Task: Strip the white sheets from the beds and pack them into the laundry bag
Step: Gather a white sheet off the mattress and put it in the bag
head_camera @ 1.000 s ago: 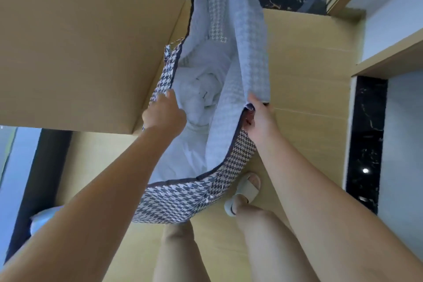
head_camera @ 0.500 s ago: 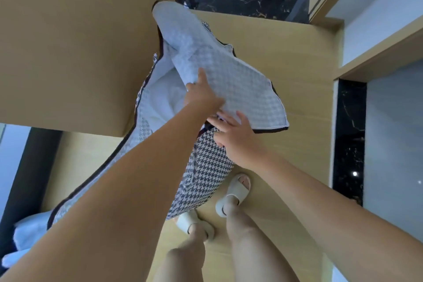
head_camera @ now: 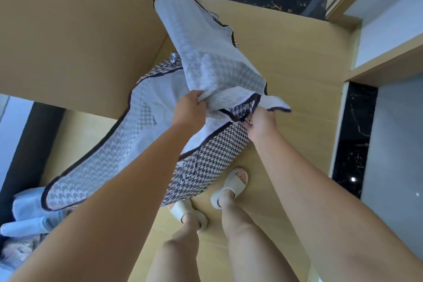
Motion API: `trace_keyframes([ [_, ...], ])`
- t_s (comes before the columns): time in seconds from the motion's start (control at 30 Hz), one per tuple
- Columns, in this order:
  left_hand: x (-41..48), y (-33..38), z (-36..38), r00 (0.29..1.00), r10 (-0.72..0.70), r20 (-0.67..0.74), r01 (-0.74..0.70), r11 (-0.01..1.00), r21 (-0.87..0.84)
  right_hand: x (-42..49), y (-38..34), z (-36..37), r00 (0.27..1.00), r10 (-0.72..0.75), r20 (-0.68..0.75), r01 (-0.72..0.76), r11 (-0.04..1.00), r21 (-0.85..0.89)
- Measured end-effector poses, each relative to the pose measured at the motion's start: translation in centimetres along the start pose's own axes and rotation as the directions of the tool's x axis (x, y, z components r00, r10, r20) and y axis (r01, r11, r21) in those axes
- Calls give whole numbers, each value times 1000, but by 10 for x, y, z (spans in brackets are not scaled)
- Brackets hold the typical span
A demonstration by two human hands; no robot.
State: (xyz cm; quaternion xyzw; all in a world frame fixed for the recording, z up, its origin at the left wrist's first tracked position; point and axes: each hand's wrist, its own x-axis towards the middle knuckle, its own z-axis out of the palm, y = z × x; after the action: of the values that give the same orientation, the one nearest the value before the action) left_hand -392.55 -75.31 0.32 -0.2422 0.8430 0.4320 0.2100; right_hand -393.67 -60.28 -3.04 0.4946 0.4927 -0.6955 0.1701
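A houndstooth laundry bag (head_camera: 219,151) stands on the wooden floor in front of my feet, beside a wooden cabinet. Its pale-lined top flap (head_camera: 206,52) is pulled up and over the opening. My left hand (head_camera: 190,107) grips the edge of that flap above the bag's mouth. My right hand (head_camera: 261,123) pinches the dark-trimmed rim at the bag's right corner. White sheets (head_camera: 167,98) show inside the bag under the flap. A second lined flap (head_camera: 100,155) hangs out to the left.
A large wooden cabinet (head_camera: 80,30) rises at the left, close against the bag. Black marble strips (head_camera: 354,139) and pale walls border the floor at right and top. More white linen (head_camera: 25,213) lies at the lower left. My slippered feet (head_camera: 229,188) stand just behind the bag.
My left hand went from resting on the flap to gripping its edge and drawing it toward me. My right hand moved right and took hold of the bag's rim corner.
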Motion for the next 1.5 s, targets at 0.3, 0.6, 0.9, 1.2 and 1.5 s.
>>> trace_keyframes([
  [0.3,-29,-22,-45,996,-70,-58,69,997,-32,-64,-46,56,582,-500,642,808,261,-529],
  [0.6,-130,-74,-113,872,-188,-453,-182,733,-655,-146,74,92,441,111,890,897,-58,-438],
  [0.9,-147,-182,-82,805,-428,-411,294,889,-351,-143,117,50,606,276,746,795,-172,-582],
  [1.2,-157,-147,-25,802,-325,-500,367,930,-15,-74,59,-16,779,-214,590,618,100,-780],
  [1.5,-113,-27,57,675,-137,-725,371,913,172,-13,-18,-43,834,-319,450,542,326,-774],
])
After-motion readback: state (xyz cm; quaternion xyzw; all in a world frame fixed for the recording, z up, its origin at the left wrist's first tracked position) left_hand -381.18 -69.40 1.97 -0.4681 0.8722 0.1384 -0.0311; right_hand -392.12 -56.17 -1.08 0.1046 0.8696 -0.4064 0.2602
